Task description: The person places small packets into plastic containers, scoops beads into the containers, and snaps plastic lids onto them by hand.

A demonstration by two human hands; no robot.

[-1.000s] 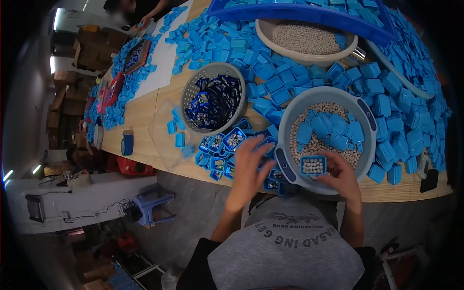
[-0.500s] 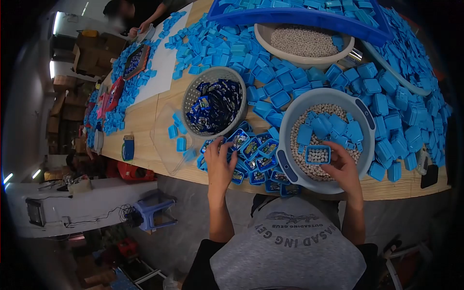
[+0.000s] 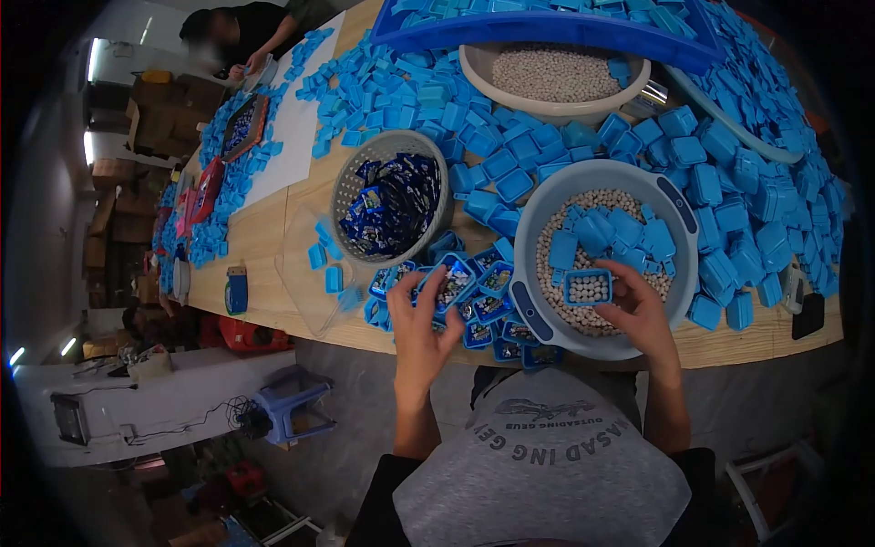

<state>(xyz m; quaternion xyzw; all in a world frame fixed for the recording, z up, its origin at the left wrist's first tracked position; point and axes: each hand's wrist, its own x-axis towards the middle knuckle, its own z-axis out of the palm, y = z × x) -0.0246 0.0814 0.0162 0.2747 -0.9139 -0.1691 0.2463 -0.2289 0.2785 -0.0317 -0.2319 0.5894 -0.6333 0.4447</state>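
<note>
My right hand (image 3: pixel 642 313) grips a small blue box (image 3: pixel 589 288) filled with pale round beads. It is over a grey-blue basin (image 3: pixel 531 214) that holds more beads (image 3: pixel 597 202) and several blue boxes. On the left, my left hand (image 3: pixel 421 326) has its fingers and thumb closed around another blue box (image 3: pixel 455 281) with a shiny printed packet in it. Similar blue boxes with packets (image 3: pixel 493 307) crowd beside and under that hand. Just behind it stands a grey perforated basket (image 3: pixel 439 205) of dark blue packets (image 3: pixel 392 205).
Loose blue boxes (image 3: pixel 510 155) cover much of the table behind and to the right. A cream basin (image 3: pixel 474 82) of beads and a large blue tray (image 3: pixel 547 38) stand at the back. A clear lid (image 3: pixel 301 283) lies left. Another person (image 3: pixel 251 36) works at the far left.
My left hand has moved a little right and its fingers have closed on a box with a packet. My right hand still holds the bead-filled box over the basin. The view has shifted slightly.
</note>
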